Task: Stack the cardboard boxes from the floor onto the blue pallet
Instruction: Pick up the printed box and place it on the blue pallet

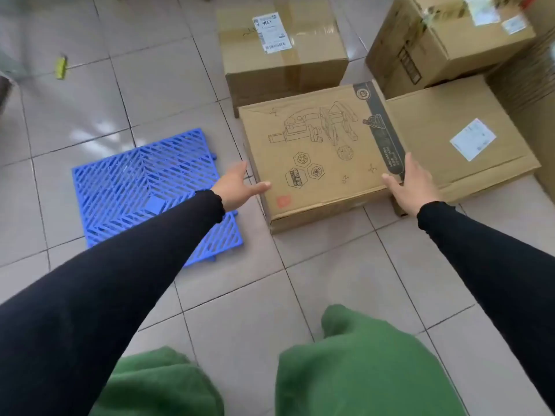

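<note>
The blue pallet (150, 193) lies bare to my left. My left hand (237, 184) and right hand (411, 187), both open, flank the printed box (321, 157), thumbs on its top; its long axis runs between them. Its line drawing shows; the lettering is unreadable.

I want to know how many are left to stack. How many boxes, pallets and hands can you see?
Cardboard boxes: 4
Blue pallet: 1
Hands: 2, left hand, right hand
Total: 7
</note>
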`<state>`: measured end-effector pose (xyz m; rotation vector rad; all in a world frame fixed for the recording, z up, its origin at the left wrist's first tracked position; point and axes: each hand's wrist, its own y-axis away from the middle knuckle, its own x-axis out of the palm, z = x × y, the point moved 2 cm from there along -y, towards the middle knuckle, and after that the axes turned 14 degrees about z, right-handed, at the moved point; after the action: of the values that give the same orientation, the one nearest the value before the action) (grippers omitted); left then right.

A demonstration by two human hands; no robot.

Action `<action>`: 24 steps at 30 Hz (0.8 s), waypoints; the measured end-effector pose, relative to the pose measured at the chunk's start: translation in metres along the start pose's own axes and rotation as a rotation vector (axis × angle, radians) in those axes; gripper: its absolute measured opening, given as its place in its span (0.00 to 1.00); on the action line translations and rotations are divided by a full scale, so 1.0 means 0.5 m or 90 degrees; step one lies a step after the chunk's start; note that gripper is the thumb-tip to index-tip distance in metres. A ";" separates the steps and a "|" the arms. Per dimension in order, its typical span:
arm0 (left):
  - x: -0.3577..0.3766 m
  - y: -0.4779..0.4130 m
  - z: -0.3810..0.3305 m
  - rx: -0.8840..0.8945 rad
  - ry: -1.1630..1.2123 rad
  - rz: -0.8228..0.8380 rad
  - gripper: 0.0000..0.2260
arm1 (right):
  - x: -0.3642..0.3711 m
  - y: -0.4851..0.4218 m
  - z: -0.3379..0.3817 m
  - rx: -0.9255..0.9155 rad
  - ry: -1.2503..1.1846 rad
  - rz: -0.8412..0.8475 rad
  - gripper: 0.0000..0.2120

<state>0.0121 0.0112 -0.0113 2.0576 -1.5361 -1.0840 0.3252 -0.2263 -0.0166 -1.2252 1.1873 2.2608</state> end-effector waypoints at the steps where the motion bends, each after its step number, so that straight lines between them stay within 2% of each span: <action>1: 0.010 -0.017 0.006 0.015 0.021 -0.006 0.44 | 0.011 -0.011 -0.004 0.003 -0.009 -0.016 0.37; 7: 0.034 -0.108 0.033 0.077 0.135 -0.032 0.47 | 0.039 -0.051 -0.044 0.025 -0.003 -0.131 0.44; 10: 0.039 -0.130 0.038 0.145 0.192 -0.060 0.39 | 0.043 -0.058 -0.060 0.023 -0.034 -0.162 0.44; 14: 0.048 -0.147 0.036 0.196 0.257 -0.080 0.33 | 0.054 -0.077 -0.076 0.037 -0.204 -0.150 0.48; 18: 0.055 -0.156 0.022 0.207 0.365 -0.101 0.33 | 0.070 -0.075 -0.056 0.006 -0.395 -0.124 0.42; 24: -0.052 -0.087 0.019 0.246 0.391 -0.142 0.35 | 0.060 -0.023 0.015 -0.124 -0.462 -0.131 0.39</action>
<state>0.0305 0.0520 -0.0370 2.5383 -1.2783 -0.1575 0.3103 -0.2167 -0.0446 -0.4524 0.5523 2.3688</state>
